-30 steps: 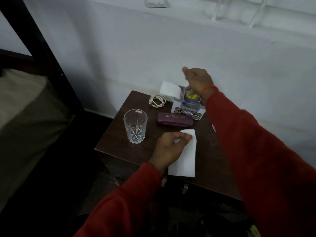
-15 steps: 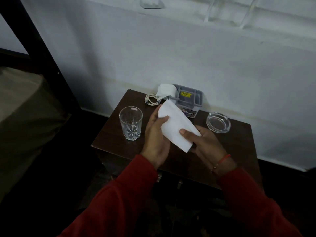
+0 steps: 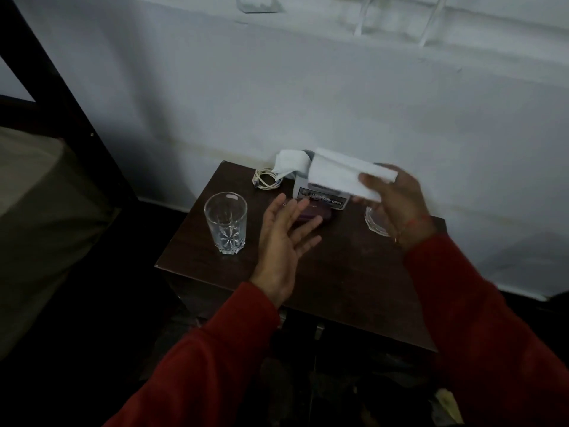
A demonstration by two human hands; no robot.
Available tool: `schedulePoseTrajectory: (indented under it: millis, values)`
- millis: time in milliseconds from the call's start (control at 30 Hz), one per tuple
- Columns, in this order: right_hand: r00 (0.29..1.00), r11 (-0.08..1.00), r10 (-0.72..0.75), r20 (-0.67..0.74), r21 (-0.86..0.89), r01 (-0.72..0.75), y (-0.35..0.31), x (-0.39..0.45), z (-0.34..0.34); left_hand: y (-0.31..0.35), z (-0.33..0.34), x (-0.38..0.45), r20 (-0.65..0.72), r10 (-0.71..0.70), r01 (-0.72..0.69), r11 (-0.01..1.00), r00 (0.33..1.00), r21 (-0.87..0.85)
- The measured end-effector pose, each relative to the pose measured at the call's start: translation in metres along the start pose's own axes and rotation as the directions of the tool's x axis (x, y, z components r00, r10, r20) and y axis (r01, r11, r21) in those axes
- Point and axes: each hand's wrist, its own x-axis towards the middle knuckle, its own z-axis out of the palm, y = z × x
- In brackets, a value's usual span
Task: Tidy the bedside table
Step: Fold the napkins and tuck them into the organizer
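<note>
A small dark wooden bedside table [image 3: 338, 282] stands against a white wall. My right hand [image 3: 397, 204] holds a folded white tissue [image 3: 341, 175] above the grey box [image 3: 323, 200] at the table's back edge. My left hand [image 3: 286, 238] hovers open, fingers spread, over the table's middle, partly covering a purple case [image 3: 314, 214]. Left of it stands an empty cut-glass tumbler [image 3: 226, 221]. A coiled white cable [image 3: 266, 180] and another crumpled tissue [image 3: 291, 163] lie at the back. A glass ashtray [image 3: 374, 224] sits behind my right wrist, mostly hidden.
A bed with a beige cover [image 3: 46, 217] and a dark frame post [image 3: 64, 97] stands to the left. The white wall [image 3: 308, 87] runs right behind the table. The floor below is dark, with dim clutter under the table.
My left hand has let go of the tissue and opened. My right hand has carried the tissue up and back, over the grey box.
</note>
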Motion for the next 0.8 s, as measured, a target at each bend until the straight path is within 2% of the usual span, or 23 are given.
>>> schedulePoseTrajectory:
  millis: [133,300,467,600,800]
  values:
    - [0.989,0.943,0.033,-0.146,-0.324,-0.079,-0.008,0.055,-0.021,0.002,-0.003,0.003,-0.022,-0.038,0.039,0.999,0.999,0.038]
    - [0.983,0.869,-0.003,-0.182,-0.486,-0.087,-0.020,0.084,-0.027,0.002,-0.008,0.007,-0.068,-0.069,0.073,0.996,0.995,0.047]
    - [0.984,0.679,-0.097,-0.149,-0.733,-0.044,-0.028,0.098,-0.019,0.001,-0.010,0.007,-0.063,-0.104,0.109,0.990,0.993,0.087]
    - [0.993,0.578,-0.087,-0.074,-0.816,-0.010,-0.027,0.105,-0.007,0.002,-0.009,0.007,-0.066,-0.134,0.140,0.985,0.989,0.101]
    - [0.998,0.544,-0.028,-0.060,-0.838,-0.035,-0.017,0.115,0.010,0.001,-0.008,0.007,-0.079,-0.164,0.172,0.980,0.983,0.096]
